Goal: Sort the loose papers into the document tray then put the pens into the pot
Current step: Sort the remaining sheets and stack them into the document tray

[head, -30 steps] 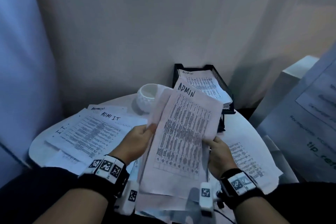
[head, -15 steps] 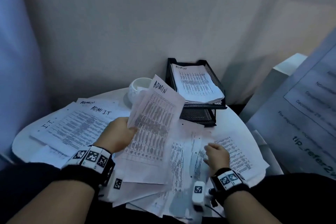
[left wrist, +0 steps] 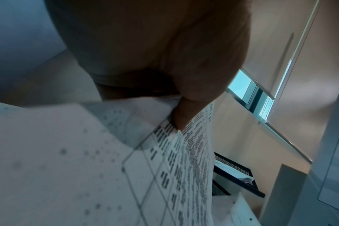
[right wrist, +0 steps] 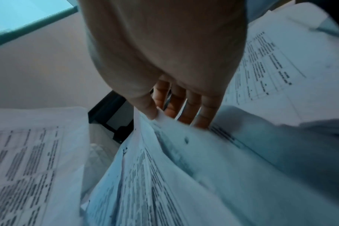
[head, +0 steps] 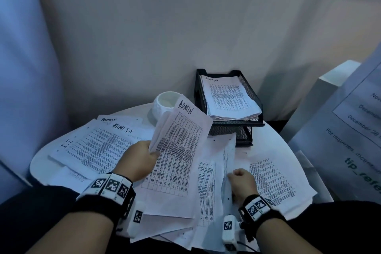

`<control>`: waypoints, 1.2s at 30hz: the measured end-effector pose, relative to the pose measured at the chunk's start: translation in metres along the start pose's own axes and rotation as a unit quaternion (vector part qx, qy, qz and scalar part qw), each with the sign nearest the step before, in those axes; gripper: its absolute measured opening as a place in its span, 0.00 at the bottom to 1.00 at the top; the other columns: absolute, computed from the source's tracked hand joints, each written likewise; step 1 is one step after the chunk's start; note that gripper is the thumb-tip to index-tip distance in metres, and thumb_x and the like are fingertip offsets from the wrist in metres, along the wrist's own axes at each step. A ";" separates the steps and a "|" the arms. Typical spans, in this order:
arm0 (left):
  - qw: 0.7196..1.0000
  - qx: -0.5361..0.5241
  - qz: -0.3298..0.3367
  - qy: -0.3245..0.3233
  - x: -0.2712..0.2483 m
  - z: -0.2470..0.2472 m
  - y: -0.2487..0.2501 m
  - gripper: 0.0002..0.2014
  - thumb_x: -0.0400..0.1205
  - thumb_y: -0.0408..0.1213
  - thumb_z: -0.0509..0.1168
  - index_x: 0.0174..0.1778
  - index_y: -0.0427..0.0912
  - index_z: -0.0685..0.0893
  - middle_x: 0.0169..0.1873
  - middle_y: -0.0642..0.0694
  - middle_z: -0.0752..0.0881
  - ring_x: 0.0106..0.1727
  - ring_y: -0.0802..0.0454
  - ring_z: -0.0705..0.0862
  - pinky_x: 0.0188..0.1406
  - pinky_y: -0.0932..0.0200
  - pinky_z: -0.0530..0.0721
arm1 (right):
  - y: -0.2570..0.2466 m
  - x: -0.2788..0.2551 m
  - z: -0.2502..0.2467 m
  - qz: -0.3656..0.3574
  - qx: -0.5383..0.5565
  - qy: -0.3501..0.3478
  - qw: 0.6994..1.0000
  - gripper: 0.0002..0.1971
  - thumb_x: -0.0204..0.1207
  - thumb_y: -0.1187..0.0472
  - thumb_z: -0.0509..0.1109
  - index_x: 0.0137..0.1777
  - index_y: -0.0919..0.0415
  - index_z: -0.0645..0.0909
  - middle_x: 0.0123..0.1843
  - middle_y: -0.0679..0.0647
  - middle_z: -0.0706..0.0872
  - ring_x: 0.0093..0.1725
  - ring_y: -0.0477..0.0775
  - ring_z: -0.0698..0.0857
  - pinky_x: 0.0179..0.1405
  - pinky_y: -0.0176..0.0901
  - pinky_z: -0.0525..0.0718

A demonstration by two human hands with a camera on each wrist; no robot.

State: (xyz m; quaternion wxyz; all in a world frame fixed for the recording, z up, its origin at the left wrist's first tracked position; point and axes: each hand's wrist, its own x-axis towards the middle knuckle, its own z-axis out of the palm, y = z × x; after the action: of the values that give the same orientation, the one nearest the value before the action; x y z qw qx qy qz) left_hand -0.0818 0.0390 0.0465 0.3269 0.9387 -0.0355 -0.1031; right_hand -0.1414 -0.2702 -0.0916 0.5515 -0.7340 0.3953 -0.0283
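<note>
My left hand (head: 149, 153) holds up a few printed sheets headed ADMIN (head: 181, 150), thumb pinching their left edge (left wrist: 181, 117). My right hand (head: 236, 176) is low over the loose papers on the round table (head: 268, 136). Its thumb and fingers pinch the raised edge of one sheet (right wrist: 161, 120). The black mesh document tray (head: 248, 93) stands at the back of the table, with an ADMIN stack (head: 226, 99) in its top tier. Left of it is the white pot (head: 162, 103). More sheets marked ADMI I.T (head: 99, 146) lie on the left. No pens show.
A cardboard partition (head: 185, 37) closes off the back of the table. At the right a large printed notice (head: 350, 130) leans beside a white block (head: 323, 93). Another printed sheet (head: 274, 181) overhangs the table's right edge.
My right hand let go of the ADMIN sheets, dropped to the pile on the table and pinched a sheet's edge there. The left hand keeps the ADMIN sheets, now held further left.
</note>
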 end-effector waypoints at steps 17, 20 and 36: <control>0.992 -0.113 -0.046 0.025 0.011 -0.003 0.003 0.09 0.87 0.41 0.69 0.53 0.38 0.85 0.41 0.38 0.89 0.42 0.41 0.88 0.40 0.52 0.85 | -0.138 -0.046 -0.092 -0.213 0.302 0.058 0.927 0.08 0.79 0.69 0.77 0.44 0.58 0.81 0.31 0.48 0.90 0.33 0.51 0.87 0.36 0.46 0.86; 0.980 -0.196 -0.025 0.010 0.007 -0.001 0.008 0.08 0.86 0.39 0.71 0.50 0.38 0.88 0.42 0.38 0.91 0.46 0.38 0.89 0.45 0.49 0.86 | -0.126 -0.041 -0.079 -0.145 0.348 0.024 0.926 0.09 0.79 0.72 0.74 0.44 0.58 0.81 0.35 0.56 0.91 0.31 0.54 0.87 0.31 0.43 0.87; 0.972 -0.206 0.018 -0.111 -0.002 0.008 0.016 0.13 0.76 0.52 0.77 0.52 0.50 0.89 0.45 0.47 0.95 0.46 0.47 0.93 0.47 0.46 0.92 | -0.059 -0.051 0.014 0.002 0.233 -0.128 0.964 0.05 0.83 0.64 0.74 0.49 0.61 0.80 0.39 0.58 0.82 0.32 0.52 0.76 0.27 0.42 0.77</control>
State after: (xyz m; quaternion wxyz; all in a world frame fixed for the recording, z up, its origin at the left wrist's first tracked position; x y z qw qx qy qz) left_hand -0.0856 0.0222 0.0508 0.5087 0.8334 -0.0661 -0.2058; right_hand -0.1376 -0.2233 -0.0273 0.7534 -0.5820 0.3050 -0.0240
